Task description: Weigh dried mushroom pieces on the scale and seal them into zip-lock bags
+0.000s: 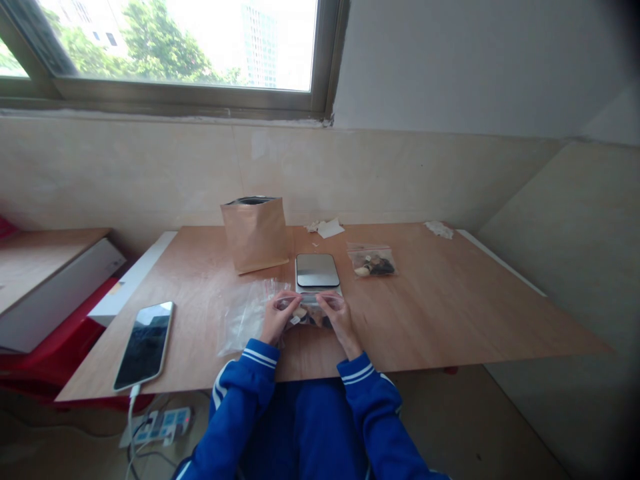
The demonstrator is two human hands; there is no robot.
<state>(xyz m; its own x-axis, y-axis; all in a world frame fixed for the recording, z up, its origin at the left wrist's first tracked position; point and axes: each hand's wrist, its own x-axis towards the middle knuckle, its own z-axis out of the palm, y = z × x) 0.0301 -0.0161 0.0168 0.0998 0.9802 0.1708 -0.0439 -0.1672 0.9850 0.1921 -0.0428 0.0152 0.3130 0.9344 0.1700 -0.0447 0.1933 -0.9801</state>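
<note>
My left hand point(278, 319) and my right hand point(338, 319) both pinch the top edge of a small clear zip bag point(307, 313) holding brown and pale pieces. The bag sits just in front of a silver digital kitchen scale point(317, 270), and my fingers partly hide its contents. A crumpled clear plastic bag point(245, 320) lies under and beside my left hand. Farther back stand a kraft paper pouch point(255, 235) with a dark inner lining and a second zip bag point(373, 262) of similar pieces.
A smartphone point(144, 345) on a charging cable lies at the left of the wooden tabletop point(450, 313). Paper scraps point(327, 229) lie at the back edge. A power strip point(157, 427) sits on the floor below. A white box point(55, 297) stands at left.
</note>
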